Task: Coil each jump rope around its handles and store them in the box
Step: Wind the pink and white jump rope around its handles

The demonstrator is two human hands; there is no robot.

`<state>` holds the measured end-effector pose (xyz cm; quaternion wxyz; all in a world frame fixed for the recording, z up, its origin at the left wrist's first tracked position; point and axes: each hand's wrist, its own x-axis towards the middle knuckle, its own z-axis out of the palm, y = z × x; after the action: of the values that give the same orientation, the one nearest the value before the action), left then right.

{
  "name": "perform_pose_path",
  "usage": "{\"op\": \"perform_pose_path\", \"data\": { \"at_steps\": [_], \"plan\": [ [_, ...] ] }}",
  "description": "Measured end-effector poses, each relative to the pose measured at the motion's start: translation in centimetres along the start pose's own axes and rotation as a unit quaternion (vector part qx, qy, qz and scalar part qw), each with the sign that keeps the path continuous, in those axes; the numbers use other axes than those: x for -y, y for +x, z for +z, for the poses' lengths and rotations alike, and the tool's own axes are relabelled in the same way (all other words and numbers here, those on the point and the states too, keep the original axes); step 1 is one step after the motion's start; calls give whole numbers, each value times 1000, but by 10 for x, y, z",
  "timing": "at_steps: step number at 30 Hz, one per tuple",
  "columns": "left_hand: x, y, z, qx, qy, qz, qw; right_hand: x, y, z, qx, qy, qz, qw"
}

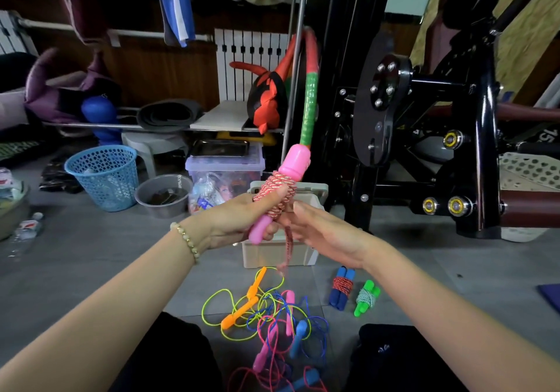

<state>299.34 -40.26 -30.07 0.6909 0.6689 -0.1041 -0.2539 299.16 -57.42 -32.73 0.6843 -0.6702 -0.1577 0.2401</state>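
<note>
Left hand (242, 217) grips a pair of pink plastic handles (295, 161), upright and wound with red-and-white braided rope (277, 191), in front of the beige plastic box (315, 193).

Right hand (324, 231) lies just beside the coil, fingers reaching in where the rope's blurred loose end (289, 250) hangs down; whether it pinches that end cannot be told. The box's inside is hidden behind both hands. On the floor nearer the person lie two coiled bundles, a blue-handled bundle (341, 290) and a green-handled bundle (366, 297), plus a tangle of thin loose cords (272, 316) showing two orange, two pink and two blue handles, its lower part cut off.
</note>
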Motion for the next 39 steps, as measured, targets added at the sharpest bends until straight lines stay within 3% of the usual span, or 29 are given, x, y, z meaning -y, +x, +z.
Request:
{"op": "perform_pose_path", "data": {
  "at_steps": [3, 11, 13, 15, 17, 20, 22, 28, 31, 36, 39],
  "plan": [
    [-11, -4, -3, 22, -37, -11, 999, 8, -2, 7, -6, 11, -8, 1000],
    [-12, 3, -2, -39, -182, 19, 982, 21, -1, 21, -180, -156, -79, 968],
    [-13, 2, -1, -40, -178, 27, 983, 23, 0, 17, -216, -179, -97, 955],
    [-13, 2, 1, -47, -168, 43, 984, 26, -2, 13, -223, -133, -75, 963],
    [-12, 4, 1, -99, -122, 64, 986, 27, -5, 13, -213, -137, -52, 966],
    [-8, 7, -4, -211, -22, 73, 974, 27, -11, 19, -181, -287, -52, 939],
    [-3, 8, -5, -228, 32, 79, 970, 31, -16, 23, -152, -354, -79, 920],
    [-6, -1, 2, -147, 207, 77, 964, 48, -21, 10, -123, -483, -137, 856],
    [-13, -9, 3, -79, 227, 42, 970, 53, -25, 3, -120, -575, -145, 797],
    [-11, -12, -5, -29, 326, 21, 945, 54, -28, -3, -151, -545, -147, 811],
    [-6, -6, -5, -15, 355, 24, 934, 61, -31, 7, -126, -649, -148, 735]
  ]
}}
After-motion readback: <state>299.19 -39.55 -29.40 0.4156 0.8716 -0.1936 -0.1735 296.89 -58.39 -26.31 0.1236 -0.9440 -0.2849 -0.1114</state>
